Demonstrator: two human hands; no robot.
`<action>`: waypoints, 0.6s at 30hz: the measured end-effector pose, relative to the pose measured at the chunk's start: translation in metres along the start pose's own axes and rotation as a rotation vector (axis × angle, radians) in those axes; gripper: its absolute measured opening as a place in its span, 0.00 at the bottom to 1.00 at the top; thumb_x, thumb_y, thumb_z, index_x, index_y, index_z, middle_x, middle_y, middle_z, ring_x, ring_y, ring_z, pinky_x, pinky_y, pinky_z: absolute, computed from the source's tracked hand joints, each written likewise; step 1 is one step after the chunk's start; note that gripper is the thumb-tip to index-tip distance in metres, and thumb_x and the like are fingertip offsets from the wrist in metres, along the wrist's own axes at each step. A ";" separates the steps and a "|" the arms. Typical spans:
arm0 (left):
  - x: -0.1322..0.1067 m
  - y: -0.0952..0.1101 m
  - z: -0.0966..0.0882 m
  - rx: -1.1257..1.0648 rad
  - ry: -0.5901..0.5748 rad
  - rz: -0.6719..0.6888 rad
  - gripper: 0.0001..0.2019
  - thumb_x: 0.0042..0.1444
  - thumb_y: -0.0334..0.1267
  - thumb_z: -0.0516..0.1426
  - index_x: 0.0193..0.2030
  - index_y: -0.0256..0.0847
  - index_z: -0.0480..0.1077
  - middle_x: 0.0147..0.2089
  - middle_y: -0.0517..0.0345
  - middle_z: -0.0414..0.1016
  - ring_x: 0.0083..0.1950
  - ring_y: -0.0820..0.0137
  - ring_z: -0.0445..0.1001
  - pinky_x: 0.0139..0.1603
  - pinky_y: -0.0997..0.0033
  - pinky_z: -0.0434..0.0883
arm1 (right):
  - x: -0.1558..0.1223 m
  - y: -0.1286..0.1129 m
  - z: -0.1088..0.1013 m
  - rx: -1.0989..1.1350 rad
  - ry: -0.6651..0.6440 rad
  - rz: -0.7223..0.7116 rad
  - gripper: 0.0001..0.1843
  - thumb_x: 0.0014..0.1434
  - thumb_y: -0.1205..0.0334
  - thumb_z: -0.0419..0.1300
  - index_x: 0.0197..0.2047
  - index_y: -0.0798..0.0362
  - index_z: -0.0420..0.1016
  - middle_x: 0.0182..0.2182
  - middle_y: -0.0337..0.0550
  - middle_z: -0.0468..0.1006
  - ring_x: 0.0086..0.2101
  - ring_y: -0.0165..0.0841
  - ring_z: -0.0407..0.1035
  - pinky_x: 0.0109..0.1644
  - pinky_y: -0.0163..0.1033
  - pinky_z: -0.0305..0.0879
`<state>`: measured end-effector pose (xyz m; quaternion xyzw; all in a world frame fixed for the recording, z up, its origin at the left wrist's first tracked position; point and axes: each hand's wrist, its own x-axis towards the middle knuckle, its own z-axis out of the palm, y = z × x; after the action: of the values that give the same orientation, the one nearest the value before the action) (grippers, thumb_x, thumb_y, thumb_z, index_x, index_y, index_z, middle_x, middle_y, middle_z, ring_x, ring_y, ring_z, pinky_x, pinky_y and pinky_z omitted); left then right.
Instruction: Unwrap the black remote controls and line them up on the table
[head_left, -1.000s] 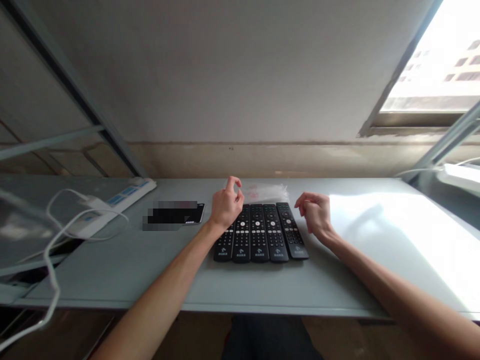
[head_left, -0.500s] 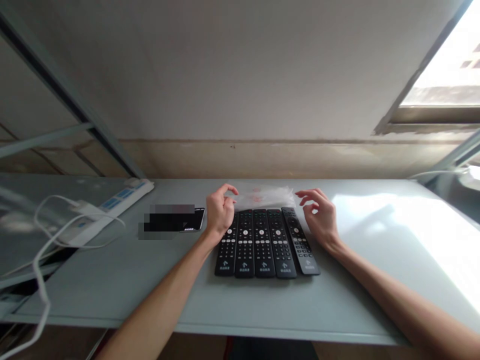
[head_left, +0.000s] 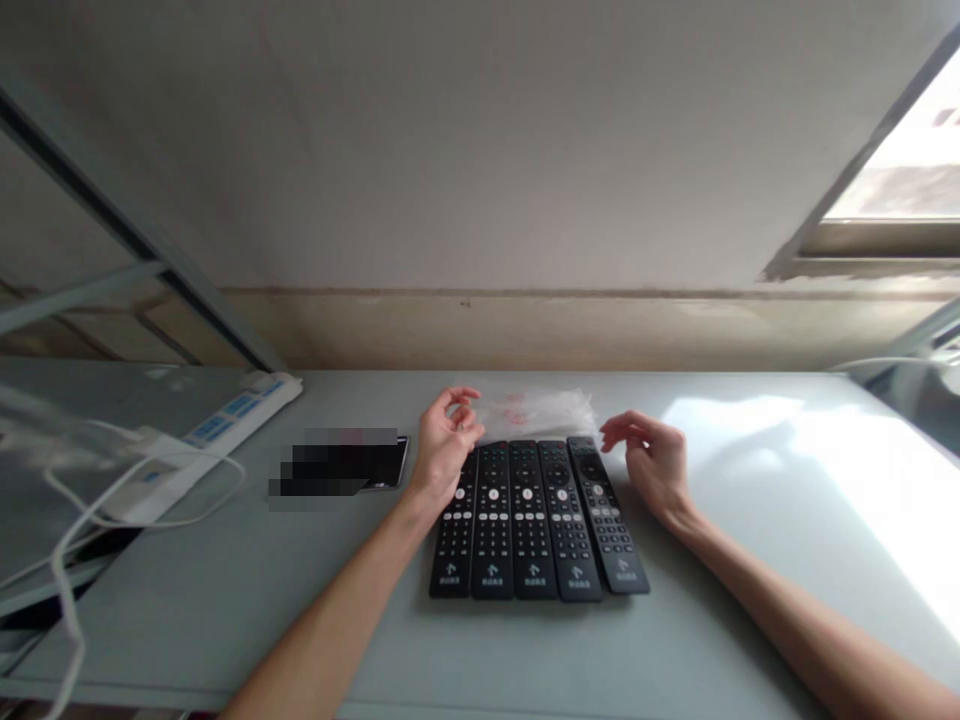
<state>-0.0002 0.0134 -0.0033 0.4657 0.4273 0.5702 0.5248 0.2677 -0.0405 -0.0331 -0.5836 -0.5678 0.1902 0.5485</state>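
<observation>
Several black remote controls [head_left: 531, 540] lie side by side in a row on the grey table, buttons up. The rightmost remote control [head_left: 615, 540] is slanted, its lower end angled to the right. My left hand [head_left: 444, 440] hovers at the top of the leftmost remote control [head_left: 452, 550], partly covering it, fingers loosely bent and apart with nothing in them. To the right of the row is my right hand [head_left: 651, 462], its fingers curled loosely beside the slanted remote's top end and holding nothing. Behind the remotes lies a clear plastic bag [head_left: 536, 412] with red print.
A dark phone [head_left: 390, 465], partly pixelated, lies left of my left hand. Farther left are a white power strip [head_left: 240, 410] and a white cable [head_left: 67, 600]. The wall [head_left: 480, 335] closes off the back; sunlight falls on the table's right side.
The camera view has tilted up slightly, so the table sits lower. My right hand has drawn a little back and to the right, fingers bending lower. The remotes keep their arrangement.
</observation>
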 end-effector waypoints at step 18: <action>-0.009 0.017 -0.002 0.241 0.059 0.337 0.07 0.38 0.26 0.51 0.25 0.42 0.63 0.27 0.62 0.69 0.25 0.76 0.64 0.22 0.79 0.59 | 0.005 0.004 -0.003 0.101 0.006 0.140 0.14 0.34 0.64 0.50 0.23 0.51 0.75 0.17 0.34 0.63 0.23 0.32 0.55 0.28 0.38 0.48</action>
<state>-0.0053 0.0034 0.0118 0.5731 0.4236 0.6082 0.3495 0.2732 -0.0368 -0.0332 -0.5942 -0.5136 0.2545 0.5643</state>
